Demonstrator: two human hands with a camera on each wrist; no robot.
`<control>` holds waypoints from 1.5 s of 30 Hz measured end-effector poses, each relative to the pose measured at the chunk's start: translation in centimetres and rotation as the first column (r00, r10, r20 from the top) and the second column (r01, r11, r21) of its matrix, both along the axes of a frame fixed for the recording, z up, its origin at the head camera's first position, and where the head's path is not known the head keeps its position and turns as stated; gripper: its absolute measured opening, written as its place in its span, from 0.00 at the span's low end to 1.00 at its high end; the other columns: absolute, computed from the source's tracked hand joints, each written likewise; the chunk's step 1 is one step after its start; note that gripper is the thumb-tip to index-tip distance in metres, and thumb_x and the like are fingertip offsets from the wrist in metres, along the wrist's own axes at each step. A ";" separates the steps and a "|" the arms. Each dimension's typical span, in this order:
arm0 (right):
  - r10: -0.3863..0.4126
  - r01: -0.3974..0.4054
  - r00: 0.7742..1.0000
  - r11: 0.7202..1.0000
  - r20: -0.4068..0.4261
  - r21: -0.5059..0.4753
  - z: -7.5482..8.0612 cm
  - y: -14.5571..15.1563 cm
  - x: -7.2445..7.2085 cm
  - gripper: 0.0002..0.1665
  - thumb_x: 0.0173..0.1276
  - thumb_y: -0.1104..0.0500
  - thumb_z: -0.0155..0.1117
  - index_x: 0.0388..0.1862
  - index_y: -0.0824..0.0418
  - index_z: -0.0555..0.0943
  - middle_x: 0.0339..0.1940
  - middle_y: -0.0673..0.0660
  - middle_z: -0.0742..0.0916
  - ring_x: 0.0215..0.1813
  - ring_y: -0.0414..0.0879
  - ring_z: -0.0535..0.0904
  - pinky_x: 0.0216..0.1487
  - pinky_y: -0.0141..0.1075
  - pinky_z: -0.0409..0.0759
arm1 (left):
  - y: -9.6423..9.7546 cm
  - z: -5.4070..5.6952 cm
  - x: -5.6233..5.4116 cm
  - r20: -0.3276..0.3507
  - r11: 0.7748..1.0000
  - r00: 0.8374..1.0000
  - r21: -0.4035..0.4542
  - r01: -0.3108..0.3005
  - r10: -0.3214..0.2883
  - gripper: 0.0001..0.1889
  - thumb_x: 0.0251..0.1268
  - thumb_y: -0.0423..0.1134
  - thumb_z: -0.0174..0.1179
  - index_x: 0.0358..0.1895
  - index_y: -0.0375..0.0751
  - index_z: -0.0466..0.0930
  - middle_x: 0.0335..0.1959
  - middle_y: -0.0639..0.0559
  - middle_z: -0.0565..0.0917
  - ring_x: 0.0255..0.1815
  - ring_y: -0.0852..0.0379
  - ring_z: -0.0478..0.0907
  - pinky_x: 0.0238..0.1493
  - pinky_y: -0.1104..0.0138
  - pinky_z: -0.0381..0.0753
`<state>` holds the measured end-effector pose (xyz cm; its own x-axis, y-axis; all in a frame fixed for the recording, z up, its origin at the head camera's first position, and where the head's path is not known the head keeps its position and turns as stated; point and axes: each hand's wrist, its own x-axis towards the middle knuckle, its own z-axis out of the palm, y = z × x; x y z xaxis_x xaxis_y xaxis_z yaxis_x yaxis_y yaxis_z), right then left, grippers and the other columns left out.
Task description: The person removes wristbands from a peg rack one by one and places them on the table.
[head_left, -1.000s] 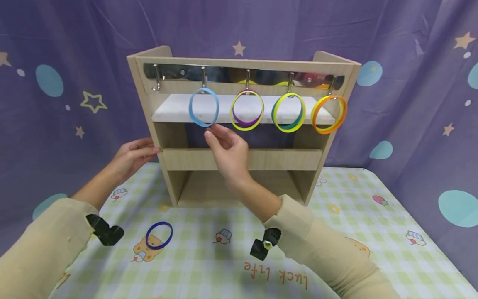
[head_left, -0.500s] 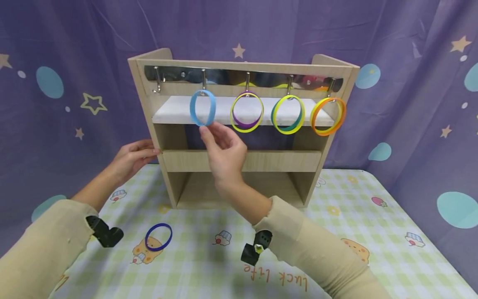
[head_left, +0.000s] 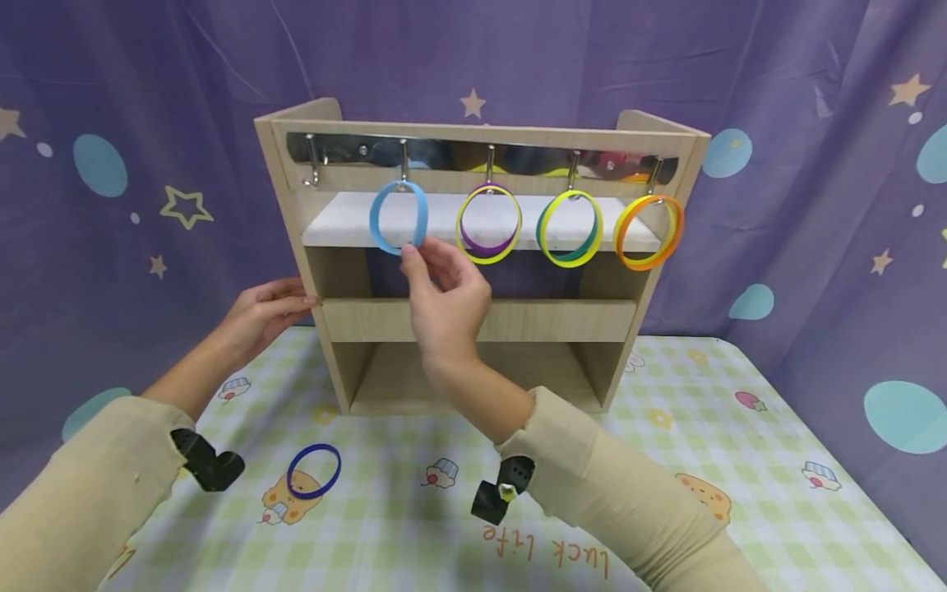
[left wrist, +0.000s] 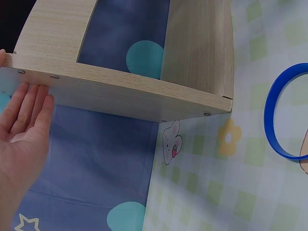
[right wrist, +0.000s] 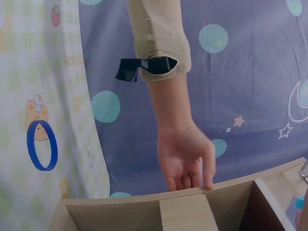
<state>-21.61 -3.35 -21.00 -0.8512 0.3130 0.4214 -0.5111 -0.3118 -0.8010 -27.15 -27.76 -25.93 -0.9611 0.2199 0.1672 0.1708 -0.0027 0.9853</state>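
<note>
A light blue silicone wristband (head_left: 423, 215) hangs from the second hook from the left. My right hand (head_left: 451, 308) pinches its lower edge between thumb and fingertips; only a sliver of that band shows in the right wrist view. My left hand (head_left: 259, 316), fingers straight, rests against the left side panel of the small wooden shelf (head_left: 481, 321); the left wrist view shows the fingertips on that panel. Yellow and purple wristbands (head_left: 518, 233), yellow and green wristbands (head_left: 601, 234) and orange and yellow wristbands (head_left: 676, 234) hang from the hooks to the right.
The leftmost hook (head_left: 312, 160) on the metal rail (head_left: 444, 154) bears no band. A dark blue wristband (head_left: 336, 473) lies on the checked tablecloth (head_left: 399, 534), front left of the shelf. A purple curtain (head_left: 562, 57) stands behind.
The right thumb and fingers have shifted slightly on the light blue wristband's lower edge, and the band has turned a little. The left hand has stayed against the side panel.
</note>
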 end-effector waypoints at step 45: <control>0.350 -0.348 0.848 0.934 0.398 -0.080 -4.2 -0.9 1.1 0.16 0.64 0.72 0.61 0.51 0.76 0.79 0.47 0.75 0.84 0.41 0.53 0.87 0.48 0.39 0.86 | 0.1 -0.2 -0.2 -0.040 0.997 0.999 0.067 0.035 -0.032 0.10 0.69 0.29 0.53 0.50 0.44 0.73 0.42 0.61 0.83 0.45 0.68 0.81 0.49 0.80 0.80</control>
